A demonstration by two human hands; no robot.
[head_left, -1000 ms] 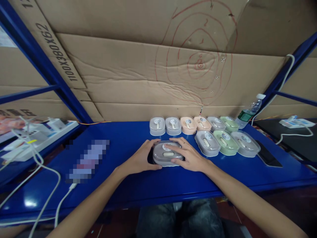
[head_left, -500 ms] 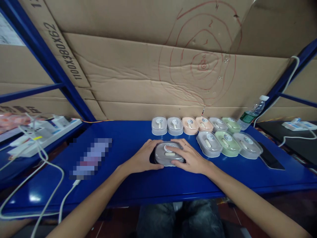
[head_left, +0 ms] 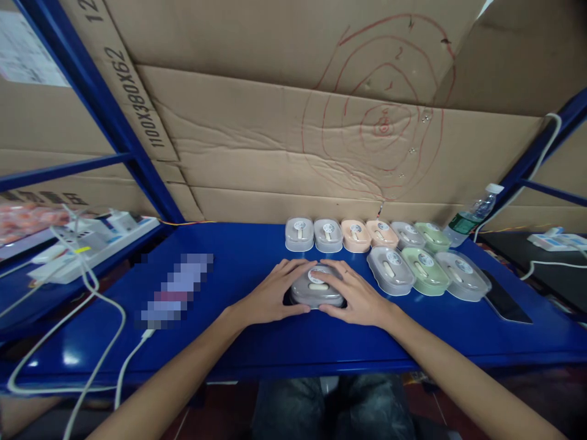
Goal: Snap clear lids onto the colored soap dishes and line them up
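Observation:
A grey lidded food container (head_left: 315,297) with a see-through lid, a round white label and a pale oval piece on top rests on the blue table. My left hand (head_left: 274,294) curves round its left side, thumb along the near edge and fingers at the far side. Round the right side wraps my right hand (head_left: 356,294), its thumb also at the near edge and one finger lying over the lid. Parts of the container's sides are hidden by both hands.
Several similar containers in grey, peach and green stand in two rows behind and right, one a green container (head_left: 425,272). A plastic bottle (head_left: 468,221) and a dark flat device (head_left: 511,300) lie beyond. At left are a blurred-out phone (head_left: 177,290), white cables and a power strip (head_left: 98,247).
The fingers of my left hand have come further over the far edge of the container. Both hands stay round it, and the whole view has shifted slightly.

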